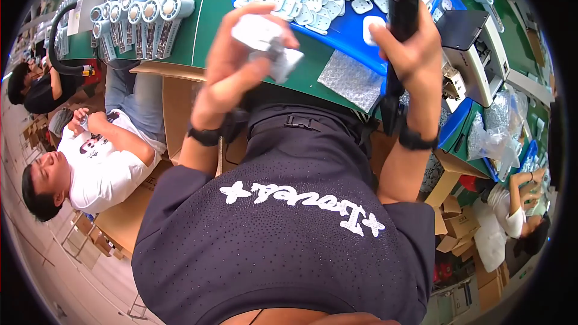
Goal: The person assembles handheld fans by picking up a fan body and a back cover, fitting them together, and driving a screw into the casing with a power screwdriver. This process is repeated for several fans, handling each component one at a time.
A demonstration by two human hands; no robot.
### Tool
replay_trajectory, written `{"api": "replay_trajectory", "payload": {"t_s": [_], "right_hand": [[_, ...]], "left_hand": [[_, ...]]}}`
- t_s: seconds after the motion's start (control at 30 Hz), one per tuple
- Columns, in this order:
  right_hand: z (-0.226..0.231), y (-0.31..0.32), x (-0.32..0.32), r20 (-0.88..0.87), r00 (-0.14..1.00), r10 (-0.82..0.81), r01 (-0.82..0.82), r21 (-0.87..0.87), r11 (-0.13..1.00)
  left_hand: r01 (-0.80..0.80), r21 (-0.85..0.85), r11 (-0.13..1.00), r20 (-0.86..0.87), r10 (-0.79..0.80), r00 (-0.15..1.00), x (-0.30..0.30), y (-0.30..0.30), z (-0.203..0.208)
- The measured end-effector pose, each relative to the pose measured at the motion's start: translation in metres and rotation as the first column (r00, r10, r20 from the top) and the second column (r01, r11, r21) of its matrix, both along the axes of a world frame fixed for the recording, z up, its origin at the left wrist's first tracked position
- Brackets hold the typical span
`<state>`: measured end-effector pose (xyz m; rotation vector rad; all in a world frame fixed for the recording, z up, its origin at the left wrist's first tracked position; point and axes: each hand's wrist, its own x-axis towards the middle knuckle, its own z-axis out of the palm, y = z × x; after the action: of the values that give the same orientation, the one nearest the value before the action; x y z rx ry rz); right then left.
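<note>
My left hand (232, 63) is raised over the table's near edge, its fingers closed round a white plastic part (260, 31). Motion smears that part, and a greyish piece shows at its lower side. On the right, my right hand (418, 54) grips a long black stick-shaped tool (402, 3), held upright; its exact kind is unclear. Next to the right thumb is a small white rounded plate (371, 30), apparently pinched there. Just beyond the hands, a blue tray (352, 51) holds a heap of pale rounded plates (313, 0) with small holes.
Pale blue handheld fans (150, 9) stand in rows at the far left of the green table (211, 0). Bubble wrap (349, 81) lies by the tray. A white and black machine (478, 48) stands at right. Other people sit on both sides; cardboard boxes (460, 225) are below.
</note>
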<state>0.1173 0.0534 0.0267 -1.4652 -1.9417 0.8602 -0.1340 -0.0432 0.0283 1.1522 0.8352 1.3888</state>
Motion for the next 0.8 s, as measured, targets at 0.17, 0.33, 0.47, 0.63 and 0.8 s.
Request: {"api": "replay_trajectory", "payload": {"t_s": [0.17, 0.33, 0.47, 0.63, 0.8], "right_hand": [[0.054, -0.074, 0.022, -0.553, 0.791, -0.263, 0.01, -0.417, 0.909], [0.007, -0.111, 0.035, -0.525, 0.811, -0.26, 0.191, -0.184, 0.964], [-0.001, -0.12, 0.052, -0.493, 0.767, -0.411, 0.286, -0.311, 0.906], [0.042, -0.083, 0.08, -0.802, 0.598, 0.009, 0.308, 0.24, 0.921], [0.043, -0.027, 0.093, -0.831, 0.553, -0.058, 0.533, 0.3, 0.791]], "left_hand": [[0.312, 0.111, 0.944, -0.362, -0.254, 0.897, 0.058, 0.021, -0.014], [0.409, 0.245, 0.879, -0.447, -0.272, 0.852, 0.109, 0.028, -0.027], [0.434, 0.298, 0.85, -0.601, -0.186, 0.777, 0.127, 0.025, -0.041], [0.412, 0.377, 0.83, -0.474, -0.209, 0.855, 0.139, 0.025, -0.057], [0.318, 0.318, 0.893, -0.47, -0.142, 0.871, 0.138, 0.024, -0.065]]}}
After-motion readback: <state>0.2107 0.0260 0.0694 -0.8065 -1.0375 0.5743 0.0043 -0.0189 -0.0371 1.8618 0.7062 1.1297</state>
